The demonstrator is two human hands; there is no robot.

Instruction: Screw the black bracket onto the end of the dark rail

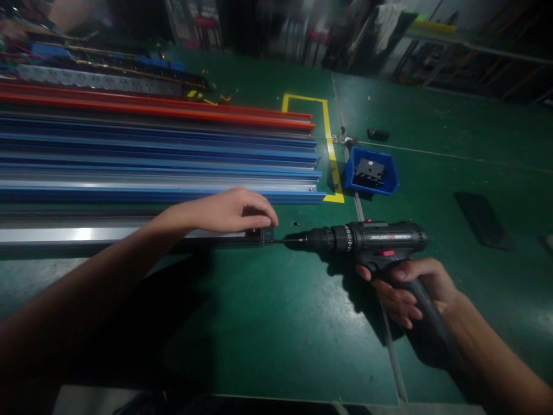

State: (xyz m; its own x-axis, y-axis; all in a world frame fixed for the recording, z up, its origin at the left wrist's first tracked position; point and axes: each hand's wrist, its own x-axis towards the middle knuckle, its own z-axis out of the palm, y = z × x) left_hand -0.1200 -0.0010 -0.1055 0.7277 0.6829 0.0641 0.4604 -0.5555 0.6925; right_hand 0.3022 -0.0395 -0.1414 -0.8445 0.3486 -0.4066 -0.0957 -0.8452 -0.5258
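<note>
My right hand is wrapped around the handle of a black cordless drill, which lies level and points left. Its thin bit reaches a small black end cap at the right end of a grey metal profile. Fingers of my left hand are closed over the cap and the profile's end, with the thumb and fingertips on the cap's top. A small dark screw-like piece lies on the green table just beyond the bit.
Beyond my left hand lie long blue profiles and red profiles. Yellow tape marks the green surface. A blue bin holds black plates. A dark flat piece lies at right. Another person's arm shows at top left.
</note>
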